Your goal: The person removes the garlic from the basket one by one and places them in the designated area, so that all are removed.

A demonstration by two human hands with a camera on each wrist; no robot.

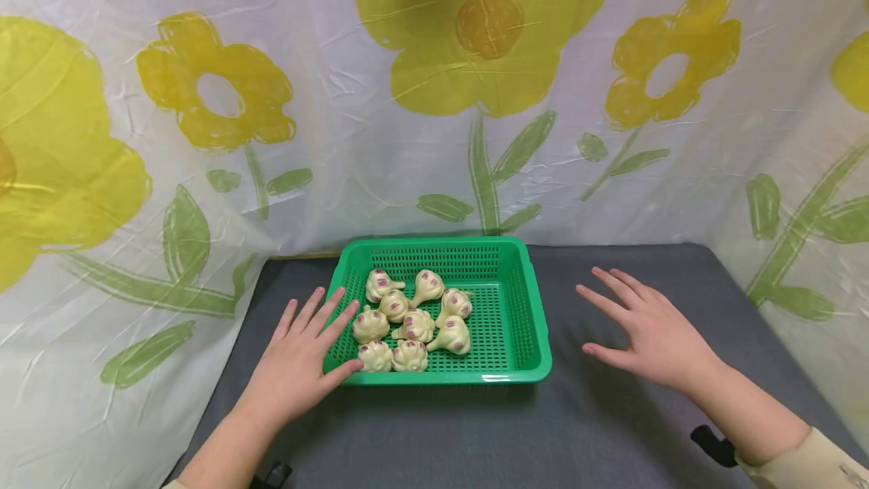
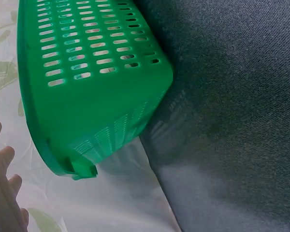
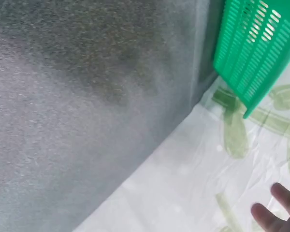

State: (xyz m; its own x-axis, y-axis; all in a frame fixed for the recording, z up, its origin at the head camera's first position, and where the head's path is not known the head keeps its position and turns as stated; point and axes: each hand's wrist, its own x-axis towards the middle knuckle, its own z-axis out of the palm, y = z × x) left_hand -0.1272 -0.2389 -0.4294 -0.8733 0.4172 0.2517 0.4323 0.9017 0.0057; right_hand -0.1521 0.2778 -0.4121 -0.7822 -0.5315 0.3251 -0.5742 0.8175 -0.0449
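A green plastic basket [image 1: 502,308] with slotted walls stands on the dark table. Several garlic bulbs [image 1: 414,324], cream with purple patches, lie in its left and middle part. My left hand [image 1: 296,358] is spread at the basket's left front corner, its fingers straight; whether the thumb touches the rim I cannot tell. To the right of the basket, my right hand [image 1: 648,330] hovers apart from it with fingers spread and nothing held. The left wrist view shows the basket's outer wall [image 2: 96,96] and a few fingertips; in the right wrist view a basket corner [image 3: 253,58] appears.
Dark grey cloth covers the table [image 1: 462,436]. Behind and at both sides hangs a pale curtain [image 1: 326,172] printed with yellow flowers. Black straps [image 1: 713,445] show near the wrists.
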